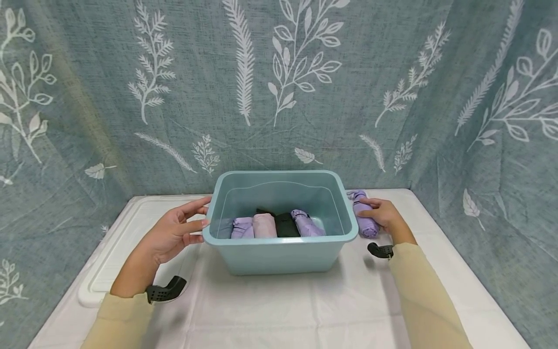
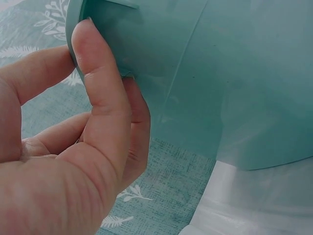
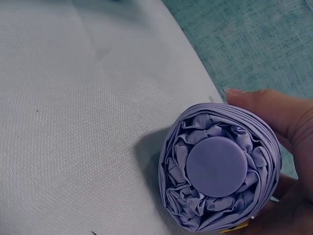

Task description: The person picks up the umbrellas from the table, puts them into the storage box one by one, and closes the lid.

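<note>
A light blue plastic bin (image 1: 281, 257) stands mid-table, holding a row of compactly folded umbrellas: a purple one (image 1: 242, 228), a pink one (image 1: 264, 226), a dark green one (image 1: 286, 225) and another purple one (image 1: 307, 225). At the bin's left end my left hand (image 1: 176, 231) holds the rim, fingertips hooked under its lip in the left wrist view. Right of the bin, my right hand (image 1: 383, 218) grips a lavender folded umbrella (image 1: 365, 218) between thumb and fingers. Its round handle end (image 3: 216, 166) faces the right wrist camera, amid pleated fabric.
A white lid (image 1: 106, 271) lies flat on the left of the table, partly behind my left hand. White cloth (image 1: 279, 310) covers the table. Blue-green curtains (image 1: 196, 87) with white leaf prints close off the back and both sides.
</note>
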